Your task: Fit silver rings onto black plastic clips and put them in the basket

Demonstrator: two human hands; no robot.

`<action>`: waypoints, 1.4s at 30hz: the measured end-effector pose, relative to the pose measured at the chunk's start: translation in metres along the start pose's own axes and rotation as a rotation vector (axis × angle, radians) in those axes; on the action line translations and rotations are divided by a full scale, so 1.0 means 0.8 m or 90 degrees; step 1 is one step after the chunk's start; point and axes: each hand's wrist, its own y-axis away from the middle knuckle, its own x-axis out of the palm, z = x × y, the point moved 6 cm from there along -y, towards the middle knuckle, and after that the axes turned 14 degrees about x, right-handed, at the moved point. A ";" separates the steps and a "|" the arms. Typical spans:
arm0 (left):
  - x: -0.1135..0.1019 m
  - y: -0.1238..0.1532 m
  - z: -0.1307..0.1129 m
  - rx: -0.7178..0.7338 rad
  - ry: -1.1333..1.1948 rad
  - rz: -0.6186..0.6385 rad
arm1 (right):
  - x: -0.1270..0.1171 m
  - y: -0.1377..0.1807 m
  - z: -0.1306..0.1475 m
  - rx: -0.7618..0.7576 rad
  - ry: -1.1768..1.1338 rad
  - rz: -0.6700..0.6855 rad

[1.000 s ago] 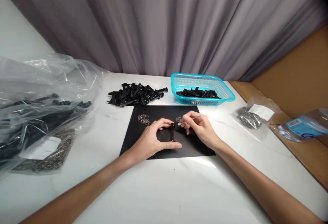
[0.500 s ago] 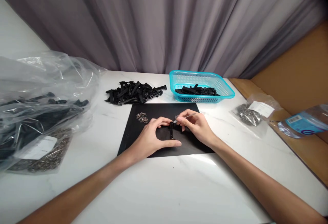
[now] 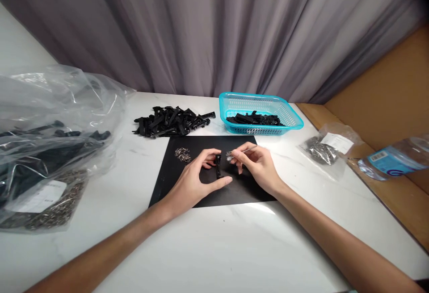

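Note:
My left hand (image 3: 196, 174) holds a narrow black plastic part (image 3: 218, 166) upright between its fingertips and thumb, above a black mat (image 3: 208, 197). My right hand (image 3: 256, 165) is closed in a pinch on a slim metal tool that looks like tweezers (image 3: 250, 148). The tool's tip is apart from the black part, beside a small heap of tiny metal pieces (image 3: 229, 153) partly hidden by the fingers. Farther left on the mat lies another little pile of shiny metal pieces (image 3: 182, 154), just beyond my left hand.
Behind the mat are a heap of black plastic parts (image 3: 172, 121) and a turquoise basket (image 3: 295, 123) holding similar parts. Large clear bags (image 3: 67, 101) occupy the left. To the right lie a small bag of metal pieces (image 3: 321, 150) and a plastic bottle (image 3: 392, 159).
The tool's tip was at the upper end of the black part and is now away from it. My left hand and the part have shifted slightly left; the whole view has shifted a little too.

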 end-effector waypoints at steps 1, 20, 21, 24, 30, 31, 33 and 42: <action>-0.001 0.000 -0.003 0.009 0.014 -0.017 | 0.002 0.002 0.000 0.007 -0.008 0.001; 0.000 0.004 -0.001 0.017 0.018 -0.041 | 0.020 0.015 -0.004 0.023 -0.063 0.053; 0.000 0.004 -0.001 0.013 0.021 -0.037 | 0.020 0.015 -0.004 0.016 -0.048 0.048; 0.003 0.003 -0.001 0.005 0.038 -0.024 | 0.019 0.017 0.001 -0.031 -0.005 0.015; 0.005 0.004 0.002 -0.015 0.050 -0.018 | 0.014 0.023 0.010 -0.066 0.106 -0.011; 0.005 0.004 0.003 -0.017 0.053 -0.020 | 0.015 0.025 0.011 -0.062 0.155 -0.007; 0.004 0.005 0.004 -0.019 0.056 -0.025 | 0.020 0.027 0.012 -0.057 0.228 0.005; 0.005 0.003 0.003 -0.015 0.058 -0.014 | 0.025 0.030 0.009 -0.096 0.284 -0.015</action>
